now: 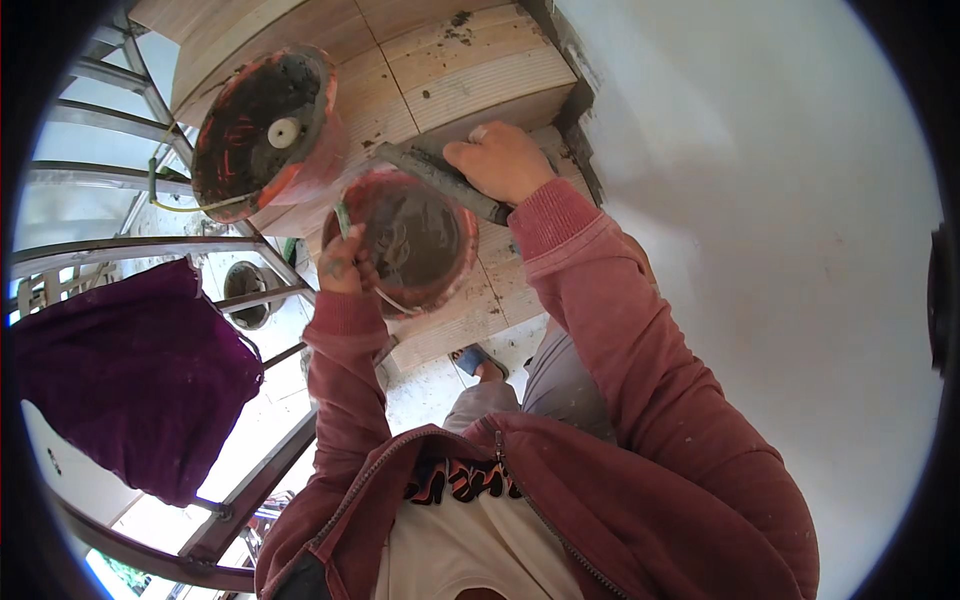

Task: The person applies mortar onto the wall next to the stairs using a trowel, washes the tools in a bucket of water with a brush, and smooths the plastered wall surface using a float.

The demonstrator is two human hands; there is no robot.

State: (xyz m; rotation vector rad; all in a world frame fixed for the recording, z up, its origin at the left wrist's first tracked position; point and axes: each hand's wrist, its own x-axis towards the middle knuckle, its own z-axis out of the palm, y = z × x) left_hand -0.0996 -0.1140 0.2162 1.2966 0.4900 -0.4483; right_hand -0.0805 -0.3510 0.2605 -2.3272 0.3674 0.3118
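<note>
My left hand (pixel 343 262) is closed on the green grip of the wire handle of a red bucket (pixel 470 262). Wet grey mortar (pixel 410 238) fills much of that bucket. My right hand (pixel 502 162) is closed above the bucket's far right rim, on a long, flat, mortar-coated tool that looks like a plastering float (pixel 440 178); its handle is hidden under my fingers. Up and to the left, a second red bucket (pixel 325 150) stands on a higher step, smeared with mortar inside. A pale round piece (pixel 284 132) with a central hole sits in it.
Wood-look tiled steps (pixel 480 80) carry crumbs of mortar. A white wall (pixel 740 200) borders the right side. Along the left runs a metal railing (pixel 130 245) with a purple cloth (pixel 140 380) hanging on it. Beyond it a dark bucket (pixel 250 290) stands lower down.
</note>
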